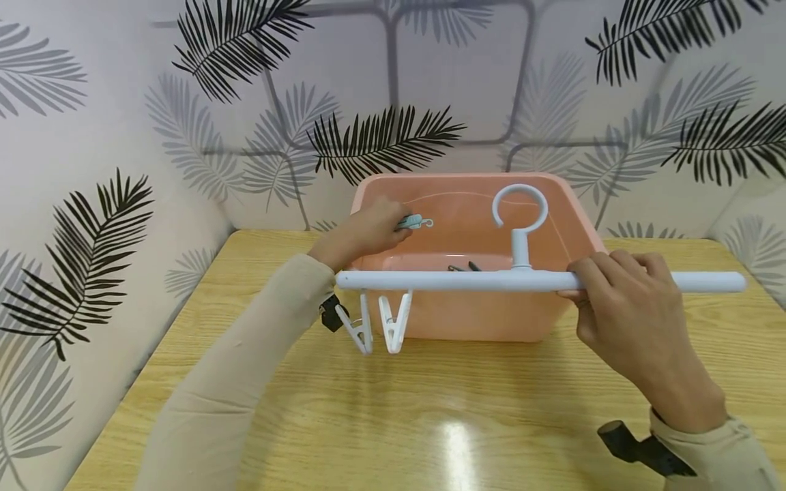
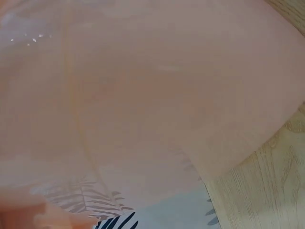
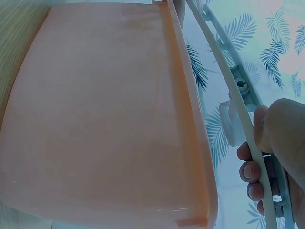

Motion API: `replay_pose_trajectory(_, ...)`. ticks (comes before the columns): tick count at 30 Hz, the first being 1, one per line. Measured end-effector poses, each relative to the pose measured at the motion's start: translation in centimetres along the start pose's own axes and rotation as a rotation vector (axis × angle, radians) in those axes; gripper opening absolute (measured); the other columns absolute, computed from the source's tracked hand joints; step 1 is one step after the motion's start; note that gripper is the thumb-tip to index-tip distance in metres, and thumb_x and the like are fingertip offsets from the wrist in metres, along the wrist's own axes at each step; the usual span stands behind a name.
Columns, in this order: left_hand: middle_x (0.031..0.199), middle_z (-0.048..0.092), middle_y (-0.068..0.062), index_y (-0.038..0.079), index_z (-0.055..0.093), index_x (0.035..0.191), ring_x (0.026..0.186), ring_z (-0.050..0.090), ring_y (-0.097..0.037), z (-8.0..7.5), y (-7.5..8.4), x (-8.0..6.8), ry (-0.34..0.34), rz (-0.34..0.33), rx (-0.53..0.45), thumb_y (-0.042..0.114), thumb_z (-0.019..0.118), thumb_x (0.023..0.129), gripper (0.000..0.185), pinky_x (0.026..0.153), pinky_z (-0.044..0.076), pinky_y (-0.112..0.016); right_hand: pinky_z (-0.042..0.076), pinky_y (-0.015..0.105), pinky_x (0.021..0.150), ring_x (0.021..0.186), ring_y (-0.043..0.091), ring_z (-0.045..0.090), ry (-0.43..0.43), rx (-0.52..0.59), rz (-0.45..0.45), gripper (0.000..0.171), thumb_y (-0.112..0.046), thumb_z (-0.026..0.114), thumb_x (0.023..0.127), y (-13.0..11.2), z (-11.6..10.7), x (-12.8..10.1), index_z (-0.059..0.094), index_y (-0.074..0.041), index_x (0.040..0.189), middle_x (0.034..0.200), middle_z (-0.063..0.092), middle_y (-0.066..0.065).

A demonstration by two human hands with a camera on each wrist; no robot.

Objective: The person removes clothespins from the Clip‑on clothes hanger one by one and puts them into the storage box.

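Observation:
My left hand [image 1: 374, 232] pinches a small light-blue clothespin with a hook [image 1: 413, 221] over the left side of a pink plastic basin [image 1: 491, 317]. In the left wrist view only blurred fingers [image 2: 43, 212] show at the lower left, and the clothespin is out of sight. My right hand [image 1: 638, 317] grips a white clip hanger [image 1: 448, 280] right of its round hook, holding the bar level in front of the basin. Two white clothespins [image 1: 396, 324] hang below its left end. The right wrist view shows fingers curled round the bar [image 3: 228, 76], whose underside has small fittings.
Several small dark pieces [image 1: 464, 267] lie inside the basin, partly hidden by the bar. The basin stands on a wood-grain table [image 1: 381, 416] against a leaf-patterned backdrop [image 1: 430, 82]. Black wrist mounts [image 1: 645, 450] sit on both sleeves.

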State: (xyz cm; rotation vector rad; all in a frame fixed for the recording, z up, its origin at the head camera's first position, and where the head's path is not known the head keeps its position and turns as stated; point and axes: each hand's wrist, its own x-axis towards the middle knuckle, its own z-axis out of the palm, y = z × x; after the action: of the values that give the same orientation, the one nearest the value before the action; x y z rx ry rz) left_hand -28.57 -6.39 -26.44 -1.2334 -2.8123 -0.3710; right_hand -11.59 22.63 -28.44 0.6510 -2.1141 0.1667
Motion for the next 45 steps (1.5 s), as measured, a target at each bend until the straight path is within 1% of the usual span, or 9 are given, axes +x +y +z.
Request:
replay_pose_trajectory(8, 0.067, 0.051, -0.003, 0.000, 0.060, 0.082, 0.060, 0.044, -0.012, 0.2, 0.1, -0.2, -0.024, -0.025, -0.020, 0.009, 0.061, 0.093, 0.014, 0.060, 0.039, -0.025, 0.040, 0.051, 0.068, 0.065, 0.036, 0.055, -0.034, -0.009, -0.010, 0.044, -0.033, 0.035, 0.104, 0.0, 0.0, -0.1, 0.054, 0.001, 0.083, 0.073, 0.059, 0.015)
replay_pose_trajectory(13, 0.076, 0.061, -0.009, -0.005, 0.064, 0.095, 0.065, 0.053, -0.015, 0.0, 0.3, -0.4, 0.015, -0.005, -0.060, 0.012, 0.061, 0.095, 0.018, 0.068, 0.046, -0.028, 0.040, 0.051, 0.069, 0.065, 0.036, 0.055, -0.049, -0.020, -0.005, 0.044, -0.031, 0.034, 0.104, 0.0, -0.1, -0.2, 0.054, 0.001, 0.083, 0.073, 0.059, 0.016)
replay_pose_trajectory(19, 0.090, 0.068, -0.013, -0.004, 0.066, 0.098, 0.084, 0.065, -0.022, -1.1, 0.7, -1.5, 0.231, 0.018, -0.151, 0.007, 0.057, 0.094, 0.015, 0.080, 0.052, -0.033, 0.040, 0.051, 0.069, 0.066, 0.035, 0.055, -0.053, -0.013, 0.008, 0.046, -0.033, 0.032, 0.104, 0.0, 0.0, -0.2, 0.054, 0.001, 0.083, 0.073, 0.059, 0.016)
replay_pose_trajectory(22, 0.095, 0.069, -0.015, -0.004, 0.067, 0.103, 0.087, 0.066, -0.023, -1.7, 0.8, -2.6, 0.336, -0.004, -0.202, 0.005, 0.056, 0.094, 0.017, 0.079, 0.053, -0.034, 0.040, 0.051, 0.068, 0.065, 0.035, 0.054, -0.049, -0.009, 0.002, 0.046, -0.034, 0.033, 0.105, 0.0, 0.0, -0.3, 0.055, 0.002, 0.084, 0.073, 0.059, 0.016)
replay_pose_trajectory(27, 0.094, 0.070, -0.016, -0.006, 0.067, 0.106, 0.085, 0.067, -0.023, -2.5, 1.3, -4.6, 0.446, 0.006, -0.267, 0.003, 0.057, 0.094, 0.018, 0.075, 0.054, -0.032, 0.040, 0.051, 0.068, 0.063, 0.035, 0.054, -0.033, -0.005, -0.002, 0.047, -0.035, 0.034, 0.105, 0.0, 0.1, -0.3, 0.055, 0.002, 0.084, 0.072, 0.058, 0.016)
replay_pose_trajectory(31, 0.093, 0.070, -0.015, -0.007, 0.067, 0.104, 0.082, 0.067, -0.021, -3.0, 2.0, -6.1, 0.508, 0.059, -0.276, 0.002, 0.057, 0.094, 0.016, 0.073, 0.054, -0.029, 0.040, 0.052, 0.067, 0.064, 0.035, 0.054, -0.016, -0.002, 0.009, 0.049, -0.036, 0.032, 0.105, 0.0, 0.2, -0.3, 0.055, 0.002, 0.083, 0.071, 0.057, 0.015)
replay_pose_trajectory(37, 0.090, 0.070, -0.014, -0.007, 0.067, 0.100, 0.077, 0.066, -0.018, -3.1, 3.4, -7.7, 0.525, 0.147, -0.274, -0.002, 0.057, 0.092, 0.014, 0.072, 0.053, -0.028, 0.039, 0.052, 0.067, 0.064, 0.036, 0.054, -0.005, -0.002, 0.008, 0.047, -0.035, 0.033, 0.104, 0.1, 0.4, -0.3, 0.055, 0.001, 0.083, 0.069, 0.056, 0.015)
replay_pose_trajectory(41, 0.088, 0.068, -0.012, -0.007, 0.067, 0.099, 0.076, 0.065, -0.017, -3.0, 4.4, -8.7, 0.547, 0.151, -0.226, -0.002, 0.057, 0.092, 0.013, 0.073, 0.053, -0.029, 0.039, 0.053, 0.067, 0.062, 0.036, 0.053, 0.009, 0.021, 0.001, 0.046, -0.034, 0.035, 0.103, 0.0, 0.6, -0.3, 0.055, 0.001, 0.082, 0.069, 0.057, 0.015)
replay_pose_trajectory(45, 0.086, 0.066, -0.010, -0.005, 0.066, 0.100, 0.079, 0.063, -0.019, -2.9, 5.4, -9.9, 0.613, 0.142, -0.135, 0.002, 0.057, 0.093, 0.013, 0.075, 0.052, -0.030, 0.039, 0.053, 0.067, 0.062, 0.036, 0.053, 0.011, 0.020, 0.000, 0.047, -0.035, 0.034, 0.104, -0.1, 0.6, -0.2, 0.055, 0.001, 0.082, 0.070, 0.057, 0.015)
